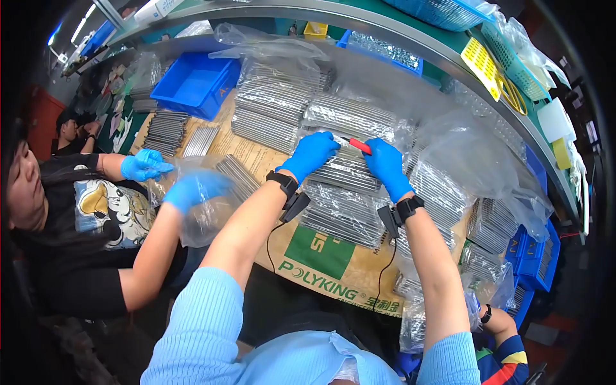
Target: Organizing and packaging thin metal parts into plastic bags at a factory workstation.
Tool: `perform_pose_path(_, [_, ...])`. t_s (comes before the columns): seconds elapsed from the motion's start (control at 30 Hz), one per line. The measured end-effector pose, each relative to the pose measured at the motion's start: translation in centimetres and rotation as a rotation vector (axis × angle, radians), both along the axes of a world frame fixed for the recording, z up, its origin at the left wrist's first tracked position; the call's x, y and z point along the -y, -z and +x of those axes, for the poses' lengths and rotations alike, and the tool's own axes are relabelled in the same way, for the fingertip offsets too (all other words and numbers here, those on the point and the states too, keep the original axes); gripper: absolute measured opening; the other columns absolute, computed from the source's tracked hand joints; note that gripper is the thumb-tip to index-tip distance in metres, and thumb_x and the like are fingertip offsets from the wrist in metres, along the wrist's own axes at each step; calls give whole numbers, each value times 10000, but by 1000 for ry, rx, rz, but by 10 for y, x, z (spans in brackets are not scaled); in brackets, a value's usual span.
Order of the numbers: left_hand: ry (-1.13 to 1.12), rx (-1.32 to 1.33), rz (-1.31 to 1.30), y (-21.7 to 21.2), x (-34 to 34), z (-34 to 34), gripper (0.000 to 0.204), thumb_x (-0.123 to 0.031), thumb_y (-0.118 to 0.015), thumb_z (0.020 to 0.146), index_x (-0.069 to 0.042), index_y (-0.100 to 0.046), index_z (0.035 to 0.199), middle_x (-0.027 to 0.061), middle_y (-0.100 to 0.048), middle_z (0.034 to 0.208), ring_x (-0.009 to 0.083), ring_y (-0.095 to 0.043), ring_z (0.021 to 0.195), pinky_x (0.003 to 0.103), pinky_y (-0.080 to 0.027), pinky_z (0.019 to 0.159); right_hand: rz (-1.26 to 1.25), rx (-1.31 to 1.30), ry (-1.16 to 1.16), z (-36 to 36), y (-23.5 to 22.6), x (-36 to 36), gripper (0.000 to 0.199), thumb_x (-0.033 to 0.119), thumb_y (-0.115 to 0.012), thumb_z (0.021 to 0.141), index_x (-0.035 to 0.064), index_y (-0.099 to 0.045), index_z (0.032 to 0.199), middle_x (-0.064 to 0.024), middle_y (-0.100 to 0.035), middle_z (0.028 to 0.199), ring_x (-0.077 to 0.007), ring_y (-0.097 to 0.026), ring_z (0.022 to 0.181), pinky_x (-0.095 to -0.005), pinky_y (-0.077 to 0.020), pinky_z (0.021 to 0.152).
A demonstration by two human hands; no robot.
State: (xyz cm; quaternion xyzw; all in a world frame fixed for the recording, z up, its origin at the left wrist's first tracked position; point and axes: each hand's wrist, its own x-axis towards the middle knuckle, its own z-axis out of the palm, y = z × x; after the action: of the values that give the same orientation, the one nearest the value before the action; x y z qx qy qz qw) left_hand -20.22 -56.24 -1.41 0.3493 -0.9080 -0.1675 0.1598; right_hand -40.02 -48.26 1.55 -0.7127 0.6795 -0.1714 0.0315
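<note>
Left hand (pixel 312 153) in blue glove, fingers flat on clear bag of metal rods (pixel 350 168) at centre of worktop (pixel 321 256), right hand (pixel 387 165) pinching red cutter (pixel 360 146), empty blue bin (pixel 194 83) at ten o'clock, more bagged rods (pixel 276 102) at twelve.

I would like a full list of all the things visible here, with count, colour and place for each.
bags of metal rods: many, clear plastic over silver rods, across the table
loose rods: one pile, grey, left part of the table
empty bin: one, blue, back left
cardboard sheet: one, brown with green print, under the bags
baskets: several, blue and teal, on the right shelf
co-worker's hands: two, blue gloves, holding a clear bag at left
red tool: one, small, between the person's hands
left hand: blue glove, on a bag
right hand: blue glove, at the red tool
</note>
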Motion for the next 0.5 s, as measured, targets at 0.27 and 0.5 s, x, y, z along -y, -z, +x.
perform_pose_path(0.27, [34, -179, 8, 15, 8, 0, 109, -161, -575, 758, -109, -647, 821, 68, -561, 842, 269, -557, 804, 374, -460, 683, 161, -146, -144, -2, -41, -15, 210, 288, -576, 788, 95, -592, 869, -116, -610, 826, -308, -593, 709, -403, -468, 591])
perform_pose_path(0.5, [59, -200, 8, 15, 14, -3, 97, -162, -579, 756, -107, -641, 805, 69, -565, 838, 270, -559, 806, 372, -458, 685, 217, -245, -179, 1, -37, -11, 200, 272, -560, 797, 85, -597, 854, -121, -603, 796, -298, -595, 703, -390, -466, 581])
